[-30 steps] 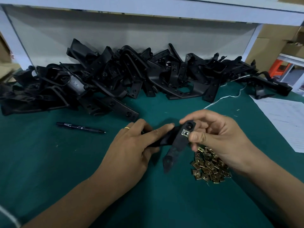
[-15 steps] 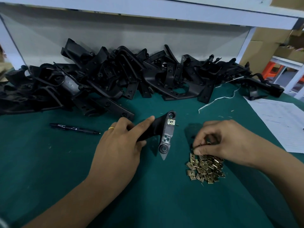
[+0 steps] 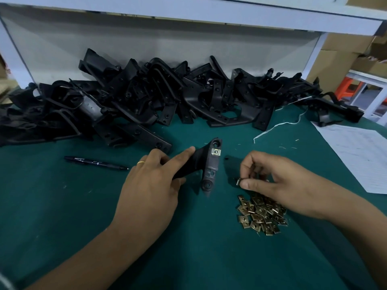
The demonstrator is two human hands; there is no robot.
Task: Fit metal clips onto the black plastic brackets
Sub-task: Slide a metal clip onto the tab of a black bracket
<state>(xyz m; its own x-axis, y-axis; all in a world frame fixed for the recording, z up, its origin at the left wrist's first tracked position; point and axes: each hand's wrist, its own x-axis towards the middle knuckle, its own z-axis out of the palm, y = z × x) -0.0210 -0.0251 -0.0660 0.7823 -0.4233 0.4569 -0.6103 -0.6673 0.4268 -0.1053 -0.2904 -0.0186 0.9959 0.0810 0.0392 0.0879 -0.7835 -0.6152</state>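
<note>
Green cloth covers the bench [image 3: 62,216]. Left hand [image 3: 150,185] grips one black bracket [image 3: 207,170] (one clip [image 3: 216,151] fitted); right hand [image 3: 270,178] pinches a loose clip [image 3: 238,181] above the clip pile [image 3: 261,214]. One pen [image 3: 96,162] lies left; bracket heap [image 3: 157,101] far.

Bare forearms, no sleeves; left hand [image 3: 150,191] wears a gold ring [image 3: 140,163] (plain band)
</note>
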